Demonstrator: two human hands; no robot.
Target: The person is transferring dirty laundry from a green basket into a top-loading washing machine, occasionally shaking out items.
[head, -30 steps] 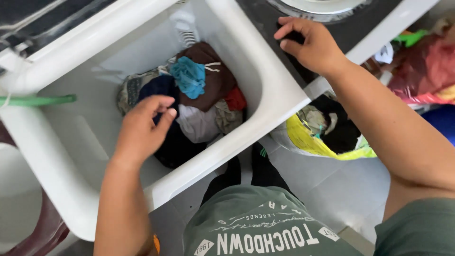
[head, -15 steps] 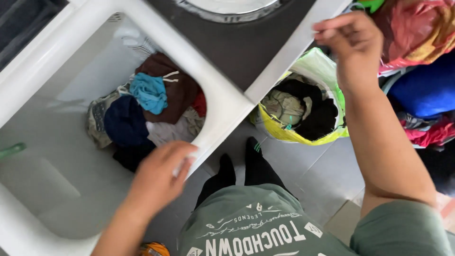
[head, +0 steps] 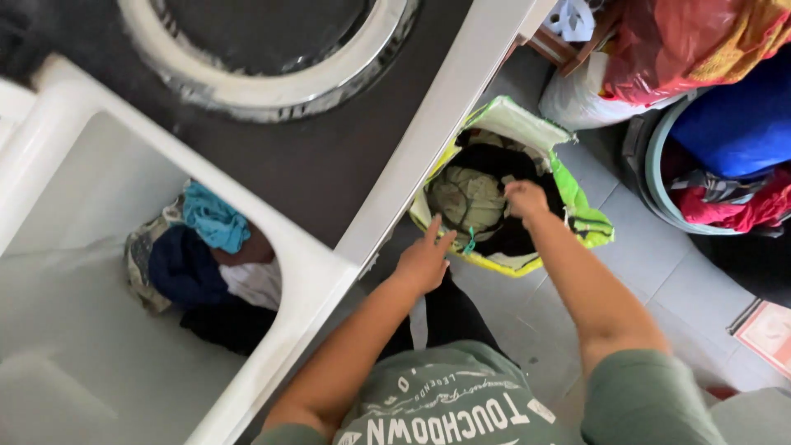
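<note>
The left hand (head: 424, 262) left the clothes in the white tub (head: 309, 272), crossed its rim and came down to the near edge of the yellow-green bag (head: 589, 221) on the floor. The right hand (head: 525, 198) dropped from the washer's dark top (head: 329, 156) into the bag's mouth, onto the dark clothes (head: 503, 235) there.

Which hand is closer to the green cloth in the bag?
The right. The right hand is inside the bag, at the edge of the green cloth. The left hand is at the bag's near rim, just outside.
</note>
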